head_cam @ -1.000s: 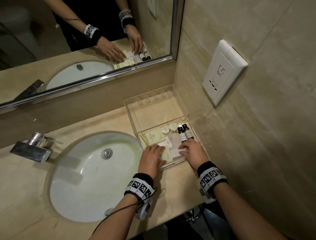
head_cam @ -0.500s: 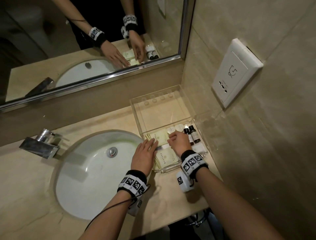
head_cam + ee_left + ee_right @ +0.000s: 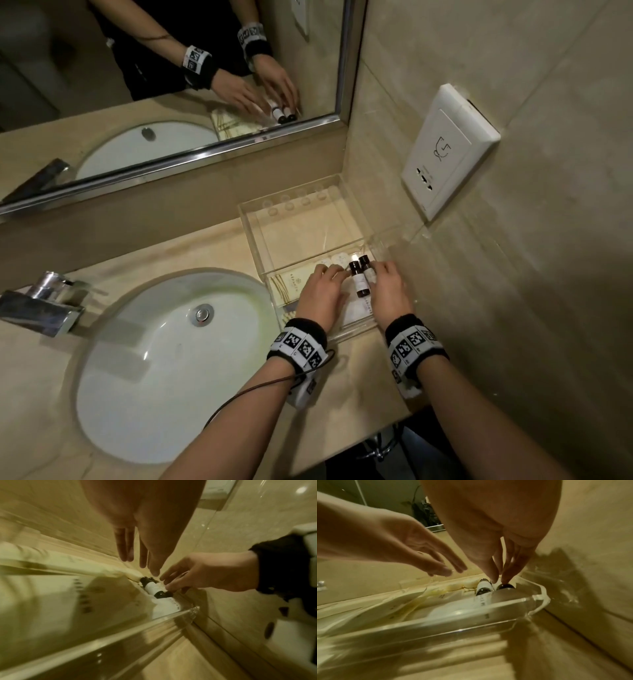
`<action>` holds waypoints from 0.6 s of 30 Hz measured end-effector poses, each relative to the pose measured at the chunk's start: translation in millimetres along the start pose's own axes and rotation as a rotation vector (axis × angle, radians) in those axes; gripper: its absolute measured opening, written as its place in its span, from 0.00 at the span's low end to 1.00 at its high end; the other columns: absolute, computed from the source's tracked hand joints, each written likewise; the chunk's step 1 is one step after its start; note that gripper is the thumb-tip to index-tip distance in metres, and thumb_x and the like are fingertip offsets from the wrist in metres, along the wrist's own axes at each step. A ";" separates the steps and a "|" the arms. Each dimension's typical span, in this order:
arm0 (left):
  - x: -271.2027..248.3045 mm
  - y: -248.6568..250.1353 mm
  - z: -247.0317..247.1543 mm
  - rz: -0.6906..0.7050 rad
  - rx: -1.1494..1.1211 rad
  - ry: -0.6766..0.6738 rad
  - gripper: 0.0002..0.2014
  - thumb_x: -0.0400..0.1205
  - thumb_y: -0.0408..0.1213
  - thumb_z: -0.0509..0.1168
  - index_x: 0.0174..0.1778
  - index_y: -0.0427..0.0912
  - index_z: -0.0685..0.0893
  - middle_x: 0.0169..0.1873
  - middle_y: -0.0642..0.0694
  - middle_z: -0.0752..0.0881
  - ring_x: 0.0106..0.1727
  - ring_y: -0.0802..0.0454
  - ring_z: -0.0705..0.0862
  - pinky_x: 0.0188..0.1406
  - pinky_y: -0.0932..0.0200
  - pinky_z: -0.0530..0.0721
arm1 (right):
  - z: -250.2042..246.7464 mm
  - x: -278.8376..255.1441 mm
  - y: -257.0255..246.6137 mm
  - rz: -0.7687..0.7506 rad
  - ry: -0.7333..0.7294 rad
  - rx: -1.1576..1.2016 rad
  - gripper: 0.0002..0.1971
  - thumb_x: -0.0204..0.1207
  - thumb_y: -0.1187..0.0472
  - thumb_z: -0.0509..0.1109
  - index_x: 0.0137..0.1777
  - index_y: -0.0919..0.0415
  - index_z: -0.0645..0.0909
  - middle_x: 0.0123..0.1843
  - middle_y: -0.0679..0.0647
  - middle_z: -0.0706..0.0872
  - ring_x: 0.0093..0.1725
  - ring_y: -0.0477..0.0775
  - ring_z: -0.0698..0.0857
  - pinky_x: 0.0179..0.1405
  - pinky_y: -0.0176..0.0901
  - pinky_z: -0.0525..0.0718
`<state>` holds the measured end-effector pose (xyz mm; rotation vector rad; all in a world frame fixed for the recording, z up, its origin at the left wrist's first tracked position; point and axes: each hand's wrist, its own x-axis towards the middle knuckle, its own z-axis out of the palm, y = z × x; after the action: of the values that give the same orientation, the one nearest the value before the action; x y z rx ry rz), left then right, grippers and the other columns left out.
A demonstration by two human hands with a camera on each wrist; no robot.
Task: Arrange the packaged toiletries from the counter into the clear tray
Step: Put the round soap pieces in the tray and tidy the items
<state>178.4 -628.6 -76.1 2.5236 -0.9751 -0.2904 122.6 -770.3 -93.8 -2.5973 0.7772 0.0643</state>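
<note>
- Right hand (image 3: 390, 291) grip: fingertips (image 3: 505, 579) drawn together and down on the right one of the two small dark bottles (image 3: 360, 279), thumb and forefinger look pinched at its cap end. Can't say for sure how much of the bottle they wrap, the hand covers it.
- Left hand (image 3: 320, 296) grip is apart, fingers straight and loose, holding nothing. Its tips sit just beside the left bottle; whether they actually touch it I can't tell.
- Both bottles lie flat, side by side and touching, long axis running from the person toward the mirror (image 3: 171, 85), black caps pointing to the far side. White labels round the middle.
- They're in the near compartment of the clear tray (image 3: 253, 236), over on its right side by the wall. The tray sits on the bench (image 3: 191, 246) in the corner, right of the sink (image 3: 164, 359).
- Flat cream packets (image 3: 286, 287) lie in the same compartment to the left, partly under the left hand. Two small round white packs (image 3: 340, 258) sit just past the bottle caps.
- Far compartment shows only the tray's bare floor.
- Wrist views are smeared and blurry, packet print isn't readable, and the right bottle is mostly hidden in every view.
</note>
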 end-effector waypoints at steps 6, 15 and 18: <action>35.3 12.2 20.2 -0.036 0.034 -0.050 0.33 0.69 0.49 0.77 0.69 0.43 0.78 0.66 0.49 0.82 0.61 0.44 0.74 0.60 0.51 0.77 | -7.0 -1.6 -2.3 0.014 -0.045 -0.094 0.25 0.78 0.71 0.68 0.74 0.58 0.72 0.68 0.59 0.76 0.59 0.61 0.84 0.58 0.51 0.83; 38.1 9.3 31.2 -0.072 -0.071 0.025 0.36 0.68 0.48 0.78 0.71 0.44 0.75 0.63 0.47 0.84 0.59 0.44 0.73 0.57 0.51 0.74 | -16.2 8.5 -8.2 -0.027 -0.195 -0.156 0.35 0.76 0.75 0.64 0.81 0.50 0.62 0.69 0.64 0.73 0.59 0.65 0.84 0.58 0.53 0.83; 37.1 8.2 29.7 -0.091 -0.131 0.042 0.36 0.68 0.47 0.79 0.71 0.44 0.74 0.62 0.46 0.85 0.59 0.44 0.73 0.56 0.51 0.74 | -14.7 13.9 -9.7 -0.029 -0.226 -0.162 0.36 0.78 0.71 0.64 0.83 0.46 0.58 0.67 0.64 0.73 0.57 0.66 0.84 0.56 0.54 0.83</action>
<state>190.7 -668.4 -100.4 2.4477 -0.7998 -0.3172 138.3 -776.2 -79.0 -2.6893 0.6768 0.4202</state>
